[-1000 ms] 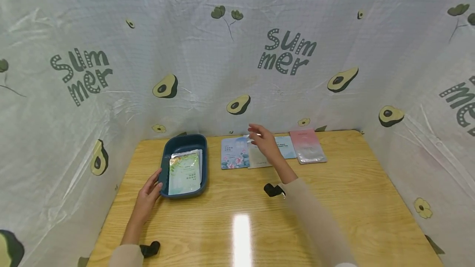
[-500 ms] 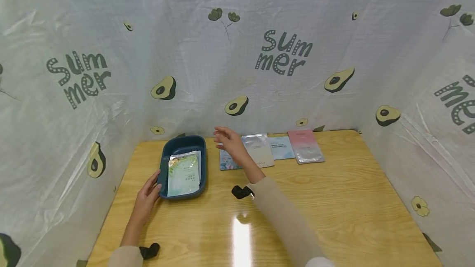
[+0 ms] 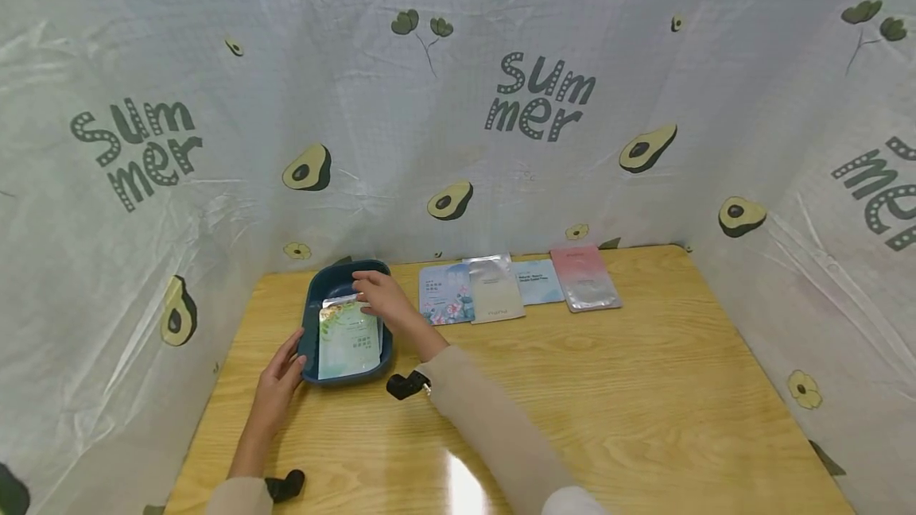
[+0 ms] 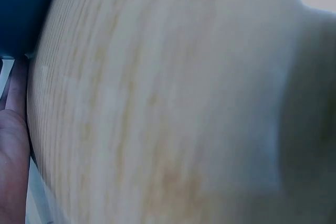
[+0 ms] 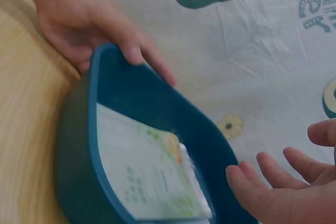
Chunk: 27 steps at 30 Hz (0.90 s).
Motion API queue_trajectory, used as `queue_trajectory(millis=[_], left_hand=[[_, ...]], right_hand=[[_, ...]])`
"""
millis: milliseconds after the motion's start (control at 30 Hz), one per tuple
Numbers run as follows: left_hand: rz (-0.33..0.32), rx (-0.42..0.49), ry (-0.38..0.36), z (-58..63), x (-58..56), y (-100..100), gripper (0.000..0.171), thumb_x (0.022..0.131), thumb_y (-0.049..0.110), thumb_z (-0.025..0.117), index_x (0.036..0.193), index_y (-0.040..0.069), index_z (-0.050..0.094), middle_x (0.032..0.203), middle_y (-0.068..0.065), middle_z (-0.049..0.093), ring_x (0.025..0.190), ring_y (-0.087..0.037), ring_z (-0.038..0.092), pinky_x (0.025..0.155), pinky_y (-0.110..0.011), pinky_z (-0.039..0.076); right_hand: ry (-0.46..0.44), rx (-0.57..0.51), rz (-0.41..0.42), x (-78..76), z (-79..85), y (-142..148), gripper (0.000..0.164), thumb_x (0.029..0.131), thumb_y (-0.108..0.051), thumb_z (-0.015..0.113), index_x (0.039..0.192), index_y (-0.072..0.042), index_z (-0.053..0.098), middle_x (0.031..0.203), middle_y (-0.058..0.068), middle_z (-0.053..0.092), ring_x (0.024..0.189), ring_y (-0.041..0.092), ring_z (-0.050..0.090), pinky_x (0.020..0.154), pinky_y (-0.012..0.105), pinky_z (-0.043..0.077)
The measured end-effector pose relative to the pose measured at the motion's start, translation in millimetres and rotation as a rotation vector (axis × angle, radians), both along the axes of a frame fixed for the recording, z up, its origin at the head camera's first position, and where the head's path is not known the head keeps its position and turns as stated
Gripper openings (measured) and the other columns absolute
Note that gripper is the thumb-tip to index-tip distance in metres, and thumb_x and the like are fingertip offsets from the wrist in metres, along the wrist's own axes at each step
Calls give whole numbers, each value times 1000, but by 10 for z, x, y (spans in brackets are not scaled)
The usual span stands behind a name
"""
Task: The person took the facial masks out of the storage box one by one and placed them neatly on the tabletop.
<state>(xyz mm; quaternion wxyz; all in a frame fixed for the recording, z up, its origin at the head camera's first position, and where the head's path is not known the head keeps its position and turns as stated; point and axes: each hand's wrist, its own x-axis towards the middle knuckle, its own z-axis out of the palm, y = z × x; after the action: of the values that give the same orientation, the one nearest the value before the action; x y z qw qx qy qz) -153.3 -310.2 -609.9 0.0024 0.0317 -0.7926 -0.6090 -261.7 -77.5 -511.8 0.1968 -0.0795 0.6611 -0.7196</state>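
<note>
A dark blue plastic storage bin sits on the left of the table, with several flat face mask sachets inside. A green-and-white sachet with a leafy print lies on top, a silvery edge peeking out behind it. My left hand holds the bin at its near left corner, thumb tip at the rim and fingers along the outer wall. Above the bin's far right part is my right hand, fingers loosely bent and nothing in them. In the right wrist view, the right hand's fingers are spread beside the rim.
Right of the bin, a row of sachets lies along the back: a blue floral one, a cream-and-silver one, a light blue one and a pink one. A printed curtain rises behind the wooden table.
My right hand has moved left from over the sachet row to over the bin, uncovering the blue floral and cream sachets. The left hand stays at the bin's corner.
</note>
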Motion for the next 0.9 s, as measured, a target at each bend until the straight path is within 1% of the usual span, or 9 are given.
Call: queue_trajectory(millis=[100, 267, 400, 500, 567, 633, 733, 800, 900], left_hand=[[2, -1, -3, 2, -4, 2, 56, 110, 31, 47, 162, 25, 28, 167, -16, 20, 149, -38, 26, 91, -4, 41], [8, -5, -12, 2, -5, 2, 56, 110, 32, 47, 162, 25, 28, 168, -15, 19, 150, -35, 26, 92, -4, 40], [13, -10, -2, -12, 1, -4, 56, 110, 31, 47, 162, 25, 29, 168, -15, 20, 148, -24, 30, 93, -4, 40], [8, -7, 16, -31, 3, -7, 55, 110, 30, 47, 162, 24, 30, 167, -16, 21, 145, -14, 33, 94, -5, 41], [2, -4, 21, -35, 2, -6, 55, 110, 29, 47, 162, 23, 30, 167, -17, 21, 143, -10, 34, 94, -5, 41], [1, -10, 21, -39, 0, -9, 55, 110, 30, 47, 162, 24, 30, 167, -17, 21, 144, -11, 33, 94, -5, 41], [1, -22, 12, -36, -4, -17, 55, 110, 31, 46, 162, 26, 29, 168, -15, 19, 148, -20, 29, 93, -4, 39], [1, -25, 7, -36, -9, -23, 55, 110, 32, 46, 162, 26, 28, 168, -14, 19, 151, -26, 25, 93, -4, 39], [0, -19, 0, -34, -14, -23, 56, 110, 32, 46, 162, 26, 28, 169, -14, 18, 152, -29, 23, 93, -4, 39]], right_hand=[[-46, 45, 17, 10, -12, -155, 43, 108, -27, 51, 146, -7, 54, 144, 14, 56, 135, 38, 50, 108, 50, 45], [-66, 213, -11, -6, -26, -348, 48, 108, -31, 48, 148, -5, 50, 151, 11, 49, 140, 31, 45, 113, 50, 40], [-121, 375, -50, -16, -24, -466, 57, 108, -37, 43, 155, -5, 40, 160, 11, 39, 145, 29, 38, 116, 47, 36], [-165, 503, -70, -22, -30, -535, 63, 107, -43, 43, 157, -5, 36, 161, 10, 37, 144, 27, 39, 116, 46, 36], [-178, 568, -77, -27, -33, -568, 65, 106, -45, 43, 157, -5, 36, 160, 10, 39, 143, 28, 40, 115, 46, 37], [-190, 605, -81, -34, -34, -589, 67, 106, -47, 44, 158, -5, 34, 159, 11, 40, 143, 29, 41, 114, 46, 38], [-202, 619, -74, -44, -29, -604, 69, 106, -47, 44, 158, -4, 33, 161, 11, 37, 145, 29, 38, 115, 45, 37], [-205, 608, -67, -47, -29, -610, 67, 106, -46, 45, 157, -5, 35, 161, 10, 37, 145, 28, 39, 115, 45, 38], [-198, 614, -63, -38, -10, -609, 63, 105, -44, 48, 154, -5, 42, 158, 10, 41, 141, 27, 43, 113, 44, 40]])
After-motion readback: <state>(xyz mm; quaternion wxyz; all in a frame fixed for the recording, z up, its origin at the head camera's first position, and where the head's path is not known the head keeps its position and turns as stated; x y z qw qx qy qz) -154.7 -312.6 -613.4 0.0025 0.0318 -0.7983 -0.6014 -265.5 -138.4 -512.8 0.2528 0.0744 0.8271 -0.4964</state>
